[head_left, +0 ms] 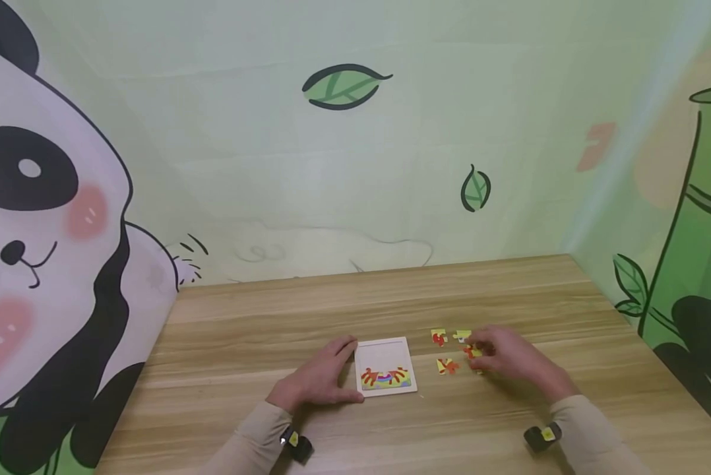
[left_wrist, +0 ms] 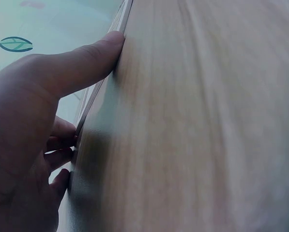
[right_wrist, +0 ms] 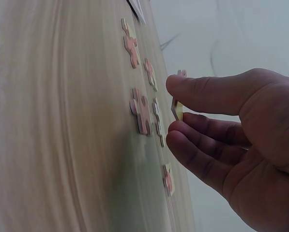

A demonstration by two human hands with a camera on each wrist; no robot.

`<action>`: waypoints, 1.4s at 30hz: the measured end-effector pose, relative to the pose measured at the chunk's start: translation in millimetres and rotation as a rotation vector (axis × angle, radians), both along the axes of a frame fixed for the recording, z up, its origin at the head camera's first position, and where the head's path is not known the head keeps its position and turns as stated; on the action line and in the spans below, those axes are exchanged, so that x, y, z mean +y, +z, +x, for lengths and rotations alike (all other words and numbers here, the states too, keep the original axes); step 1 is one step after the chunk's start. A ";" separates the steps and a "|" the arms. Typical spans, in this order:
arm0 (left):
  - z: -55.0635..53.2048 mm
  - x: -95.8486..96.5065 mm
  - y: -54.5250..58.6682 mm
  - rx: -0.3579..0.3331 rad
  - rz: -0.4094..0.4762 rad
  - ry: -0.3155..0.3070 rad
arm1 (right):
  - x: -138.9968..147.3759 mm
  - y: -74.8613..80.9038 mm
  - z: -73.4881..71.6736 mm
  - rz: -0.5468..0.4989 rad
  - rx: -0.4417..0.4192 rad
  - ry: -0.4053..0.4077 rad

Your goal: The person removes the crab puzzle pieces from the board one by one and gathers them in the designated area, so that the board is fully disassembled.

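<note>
A square white puzzle tray lies on the table, with a row of joined pieces in red, yellow and rainbow colours along its near side. My left hand holds the tray's left side, thumb at the near corner and fingers at the far one. In the left wrist view the thumb presses the tray's edge. My right hand pinches a puzzle piece between thumb and fingers, above the table. Below it lie several loose red and yellow pieces; the right hand partly covers some in the head view.
To the right of the tray, loose pieces lie spread on the wooden table. Behind the table's far edge hangs a pale green backdrop with a panda and leaves. Each wrist wears a small black camera.
</note>
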State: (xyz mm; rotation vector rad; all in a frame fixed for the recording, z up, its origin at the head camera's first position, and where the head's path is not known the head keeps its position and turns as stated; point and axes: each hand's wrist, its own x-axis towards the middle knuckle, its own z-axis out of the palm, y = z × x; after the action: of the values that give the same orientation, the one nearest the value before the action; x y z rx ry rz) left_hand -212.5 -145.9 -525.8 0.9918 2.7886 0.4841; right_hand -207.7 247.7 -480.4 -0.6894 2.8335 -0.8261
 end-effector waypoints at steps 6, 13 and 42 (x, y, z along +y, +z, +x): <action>0.1 -0.6 0.1 0.008 0.006 -0.006 | 6.2 0.4 3.1 0.018 0.023 0.003; 1.3 -1.1 0.4 0.005 0.006 -0.001 | 13.8 -3.4 5.9 0.036 0.061 0.014; 2.1 0.1 2.9 0.010 0.006 -0.005 | 39.4 -9.9 14.1 0.086 0.041 -0.066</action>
State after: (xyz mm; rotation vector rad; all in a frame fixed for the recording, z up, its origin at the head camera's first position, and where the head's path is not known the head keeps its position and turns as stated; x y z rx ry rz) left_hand -210.4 -145.7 -522.9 1.0049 2.7944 0.4892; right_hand -193.6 287.0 -490.4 -0.6114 2.9230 -0.7026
